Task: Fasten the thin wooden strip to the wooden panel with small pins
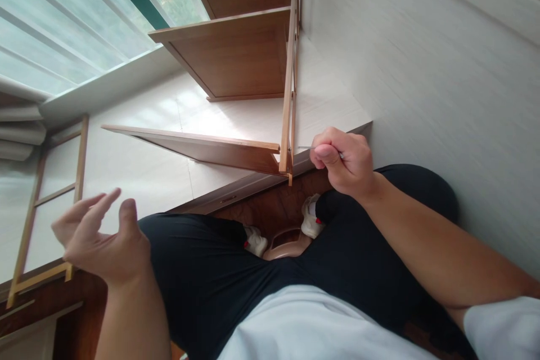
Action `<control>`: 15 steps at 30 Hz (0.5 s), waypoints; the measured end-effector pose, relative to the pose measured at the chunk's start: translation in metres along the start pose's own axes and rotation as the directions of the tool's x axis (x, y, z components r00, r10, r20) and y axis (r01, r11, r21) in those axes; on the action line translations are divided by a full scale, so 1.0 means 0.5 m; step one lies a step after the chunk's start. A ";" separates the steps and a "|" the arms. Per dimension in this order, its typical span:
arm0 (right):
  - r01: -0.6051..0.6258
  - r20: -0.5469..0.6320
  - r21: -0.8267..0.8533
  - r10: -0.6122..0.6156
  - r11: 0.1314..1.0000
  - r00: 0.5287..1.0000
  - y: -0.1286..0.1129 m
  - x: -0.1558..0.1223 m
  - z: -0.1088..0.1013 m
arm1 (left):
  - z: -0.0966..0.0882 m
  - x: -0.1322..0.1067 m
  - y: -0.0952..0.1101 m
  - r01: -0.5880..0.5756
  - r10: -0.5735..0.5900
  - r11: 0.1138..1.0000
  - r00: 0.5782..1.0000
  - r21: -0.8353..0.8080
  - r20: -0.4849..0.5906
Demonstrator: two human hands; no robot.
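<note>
My right hand [343, 160] is closed around a slim metal rod [304, 148], like a hex key; most of it is hidden in the fist. Its tip points left at the lower end of a wooden upright [287, 112] and looks close to it; I cannot tell whether they touch. Several brown boards join this upright, the lowest [211, 149] sloping out to the left and the middle one [236, 56] standing above it. My left hand [107, 236] is raised over my left thigh, fingers apart and holding nothing.
The wooden unit stands on a pale ledge [147, 171] by a barred window [76, 17]. A pale wall [422, 84] rises close on the right. At the left leans a ladder-like wooden frame [80, 157]. Between my shoes is a pinkish-brown stool [287, 248].
</note>
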State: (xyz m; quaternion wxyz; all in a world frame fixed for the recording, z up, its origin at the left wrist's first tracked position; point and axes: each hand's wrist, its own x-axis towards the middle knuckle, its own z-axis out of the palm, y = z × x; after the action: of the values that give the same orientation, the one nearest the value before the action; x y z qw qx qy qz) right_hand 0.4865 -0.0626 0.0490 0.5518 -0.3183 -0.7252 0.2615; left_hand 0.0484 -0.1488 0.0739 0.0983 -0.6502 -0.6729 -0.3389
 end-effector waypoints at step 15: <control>0.030 0.049 -0.027 -0.028 0.999 0.998 0.010 -0.001 0.007 | 0.024 0.148 0.429 -0.460 0.524 0.851 0.755 -0.252 0.394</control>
State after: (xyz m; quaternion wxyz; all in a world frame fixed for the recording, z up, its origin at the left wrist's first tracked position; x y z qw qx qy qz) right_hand 0.4841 -0.0597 0.0440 0.5333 -0.3089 -0.7464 0.2511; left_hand 0.2443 -0.0979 0.1778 -0.0192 -0.8696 -0.4562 -0.1879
